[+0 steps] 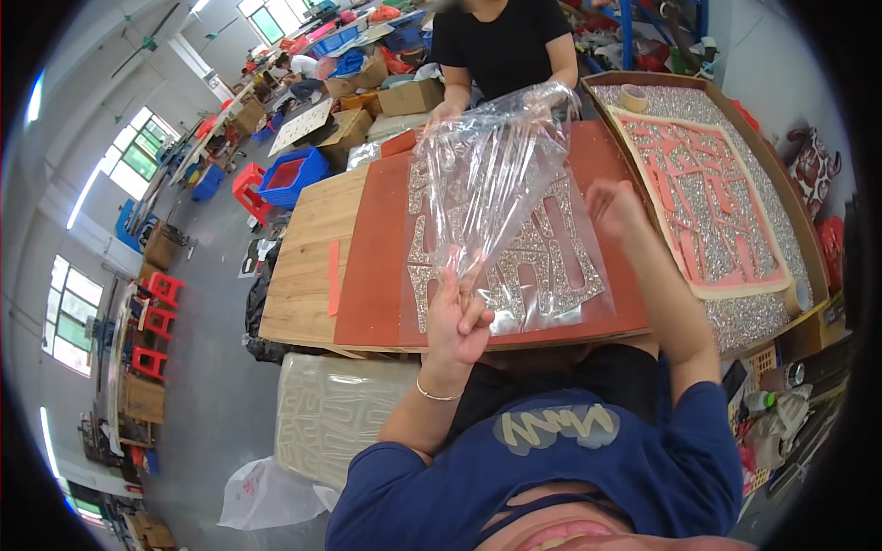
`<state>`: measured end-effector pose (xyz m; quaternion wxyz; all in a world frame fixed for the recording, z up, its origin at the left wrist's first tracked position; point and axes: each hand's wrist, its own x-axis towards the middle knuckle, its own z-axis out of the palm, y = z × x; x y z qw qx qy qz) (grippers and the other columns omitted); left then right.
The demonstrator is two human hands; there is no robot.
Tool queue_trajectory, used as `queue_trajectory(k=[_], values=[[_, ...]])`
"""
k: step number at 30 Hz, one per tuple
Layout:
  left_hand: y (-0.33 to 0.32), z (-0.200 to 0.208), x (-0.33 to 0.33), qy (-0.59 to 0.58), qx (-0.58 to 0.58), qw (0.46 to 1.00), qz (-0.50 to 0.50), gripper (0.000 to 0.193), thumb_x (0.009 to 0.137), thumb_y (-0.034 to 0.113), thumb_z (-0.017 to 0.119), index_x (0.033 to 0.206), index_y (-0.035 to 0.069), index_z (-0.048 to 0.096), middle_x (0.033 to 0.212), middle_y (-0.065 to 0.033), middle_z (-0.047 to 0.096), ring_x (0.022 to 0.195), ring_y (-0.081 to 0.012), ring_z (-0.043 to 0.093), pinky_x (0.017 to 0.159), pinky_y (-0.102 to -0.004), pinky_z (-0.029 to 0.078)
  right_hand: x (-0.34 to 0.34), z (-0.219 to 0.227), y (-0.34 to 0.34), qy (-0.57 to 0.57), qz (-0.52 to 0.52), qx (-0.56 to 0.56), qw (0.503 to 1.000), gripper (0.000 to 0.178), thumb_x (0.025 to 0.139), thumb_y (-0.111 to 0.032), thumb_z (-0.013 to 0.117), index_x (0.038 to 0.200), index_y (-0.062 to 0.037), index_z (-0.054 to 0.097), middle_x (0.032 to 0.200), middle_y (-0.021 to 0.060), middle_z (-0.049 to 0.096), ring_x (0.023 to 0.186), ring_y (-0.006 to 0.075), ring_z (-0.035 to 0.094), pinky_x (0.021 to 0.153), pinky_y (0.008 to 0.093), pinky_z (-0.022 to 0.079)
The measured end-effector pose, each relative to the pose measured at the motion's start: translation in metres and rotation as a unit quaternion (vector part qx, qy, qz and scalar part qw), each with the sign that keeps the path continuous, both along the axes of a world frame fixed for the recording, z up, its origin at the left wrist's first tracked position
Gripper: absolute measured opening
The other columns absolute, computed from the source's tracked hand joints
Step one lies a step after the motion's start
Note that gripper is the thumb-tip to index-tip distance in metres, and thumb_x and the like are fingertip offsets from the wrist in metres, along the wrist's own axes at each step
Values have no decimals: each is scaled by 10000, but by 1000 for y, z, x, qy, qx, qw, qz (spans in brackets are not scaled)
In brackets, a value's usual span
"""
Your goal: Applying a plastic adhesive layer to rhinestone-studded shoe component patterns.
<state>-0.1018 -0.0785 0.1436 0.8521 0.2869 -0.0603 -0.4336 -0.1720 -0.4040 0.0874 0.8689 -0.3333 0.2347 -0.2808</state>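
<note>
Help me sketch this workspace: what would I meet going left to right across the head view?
Row of three red stools → coral strip → left hand → right hand → lower tape roll.

Carrying a red-brown sheet (372,248) across the pale wooden table (308,220), leaving bare planks showing at the left. Bearing a narrow coral strip (333,280) there, just beside the sheet. Supporting clear film (593,243) and glittery cut-out panels (568,296) on the red-brown surface.
</note>
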Motion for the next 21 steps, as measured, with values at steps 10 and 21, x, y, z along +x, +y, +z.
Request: queue_trajectory(k=[10,21], values=[[-7,18,3,64,-11,997,-37,425,955,359,335,1352,227,262,1319,-75,433,377,-24,293,483,-206,466,89,-102,-25,7,-77,130,989,545,879,-165,424,1344,26,212,1311,203,331,1160,313,411,955,426,387],[-24,43,10,96,-44,993,-43,342,970,319,296,1285,212,373,1360,-84,391,382,-26,318,455,-163,444,167,-85,-111,-56,-64,59,995,547,925,-327,391,1360,-31,241,1379,161,297,1266,324,296,1021,505,228]])
